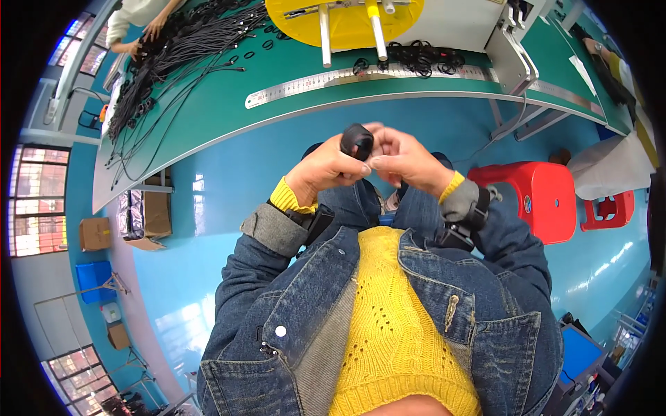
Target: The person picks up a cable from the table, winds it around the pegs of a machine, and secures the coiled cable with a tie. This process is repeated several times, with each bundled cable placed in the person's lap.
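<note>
In front of my body, just short of the table edge, my left hand (324,168) is wrapped round a small coiled black cable (357,141), which stands up out of the fist. My right hand (406,159) is close against it on the right, its fingers curled in and meeting the left thumb. Whatever those right fingers pinch, if anything, is too small to make out. Both hands are above the floor and my lap, not over the tabletop.
The green table (222,132) carries a steel ruler (305,89), black coils (423,59) and a heap of black cables (173,52). A yellow round plate with white rods (347,21) stands at its back. A co-worker's hands (142,40) touch the heap. Right: a red stool (534,201).
</note>
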Available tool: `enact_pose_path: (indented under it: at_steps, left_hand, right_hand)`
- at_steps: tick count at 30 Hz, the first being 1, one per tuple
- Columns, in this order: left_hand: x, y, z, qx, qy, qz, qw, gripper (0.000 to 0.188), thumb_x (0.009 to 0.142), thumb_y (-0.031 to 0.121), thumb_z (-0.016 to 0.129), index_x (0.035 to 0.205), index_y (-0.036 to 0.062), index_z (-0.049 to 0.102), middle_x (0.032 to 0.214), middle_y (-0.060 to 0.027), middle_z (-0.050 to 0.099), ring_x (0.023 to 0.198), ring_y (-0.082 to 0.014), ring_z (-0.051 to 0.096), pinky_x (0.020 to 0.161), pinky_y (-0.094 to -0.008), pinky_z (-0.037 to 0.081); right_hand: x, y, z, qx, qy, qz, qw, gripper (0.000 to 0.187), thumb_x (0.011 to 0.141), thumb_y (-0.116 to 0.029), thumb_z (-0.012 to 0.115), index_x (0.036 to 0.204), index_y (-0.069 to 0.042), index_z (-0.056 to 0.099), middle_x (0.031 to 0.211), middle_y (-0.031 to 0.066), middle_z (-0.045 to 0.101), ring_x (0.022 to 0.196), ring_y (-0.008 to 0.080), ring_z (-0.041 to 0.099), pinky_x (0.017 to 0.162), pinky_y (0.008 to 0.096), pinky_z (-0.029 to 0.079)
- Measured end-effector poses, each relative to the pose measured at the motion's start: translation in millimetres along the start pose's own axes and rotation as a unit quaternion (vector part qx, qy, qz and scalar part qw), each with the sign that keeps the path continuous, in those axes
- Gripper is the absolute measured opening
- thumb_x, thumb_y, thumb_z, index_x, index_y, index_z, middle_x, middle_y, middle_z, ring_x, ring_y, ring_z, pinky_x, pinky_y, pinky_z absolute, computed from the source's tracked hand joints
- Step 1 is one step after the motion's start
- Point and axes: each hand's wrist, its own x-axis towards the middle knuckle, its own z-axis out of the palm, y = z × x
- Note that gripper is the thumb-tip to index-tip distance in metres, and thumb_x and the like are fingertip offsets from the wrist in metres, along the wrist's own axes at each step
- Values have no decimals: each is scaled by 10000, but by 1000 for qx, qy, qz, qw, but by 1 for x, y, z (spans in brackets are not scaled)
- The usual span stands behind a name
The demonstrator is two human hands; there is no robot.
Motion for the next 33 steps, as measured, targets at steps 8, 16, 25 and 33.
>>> enact_pose_path:
  at_steps: [8,16,25,33]
  left_hand:
    - [-5,-8,1,99,93,52,989,371,607,23,698,944,30,542,697,26,495,590,-42,435,486,-199,345]
    - [0,-49,3,323,235,218,890,273,701,77,603,955,-1,541,840,-165,611,791,-252,602,652,-359,466]
    - [-3,-116,-31,307,281,311,854,124,740,140,587,748,20,558,610,-146,586,556,-303,583,496,-392,435]
    - [-39,-86,-34,22,209,36,977,110,751,139,613,775,74,528,582,8,492,446,-80,453,395,-225,330]
  right_hand:
    - [12,-34,3,-184,140,-18,973,242,836,-285,567,852,-57,488,587,39,507,457,112,477,426,238,380]
    - [36,-22,59,-625,164,-173,743,316,777,-327,599,777,-32,486,632,200,570,618,392,564,519,446,440]
    - [66,17,61,-682,94,-67,722,327,775,-340,595,798,-20,529,617,201,576,613,372,581,548,464,452]
    - [49,-85,114,-675,-8,-227,702,268,791,-291,608,899,-48,579,723,108,604,632,302,588,556,379,462]
